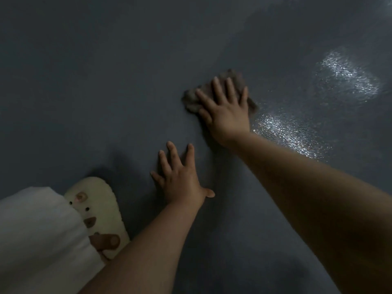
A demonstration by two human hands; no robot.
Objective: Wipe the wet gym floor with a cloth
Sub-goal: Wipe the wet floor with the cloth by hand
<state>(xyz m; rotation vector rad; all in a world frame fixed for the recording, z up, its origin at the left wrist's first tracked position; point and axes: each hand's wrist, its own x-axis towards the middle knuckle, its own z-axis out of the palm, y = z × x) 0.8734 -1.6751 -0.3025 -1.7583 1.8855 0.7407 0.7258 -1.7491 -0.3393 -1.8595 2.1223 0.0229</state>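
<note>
A small brownish-grey cloth lies bunched on the dark grey gym floor. My right hand presses flat on top of the cloth with straight, spread fingers and covers most of it. My left hand rests flat on the bare floor nearer to me, fingers spread, holding nothing. Glistening wet patches shine on the floor just right of the cloth, and another wet patch lies farther right.
At the lower left, my foot in a cream sandal stands on the floor, partly under white clothing. The floor stretches dark and matte to the left and far side.
</note>
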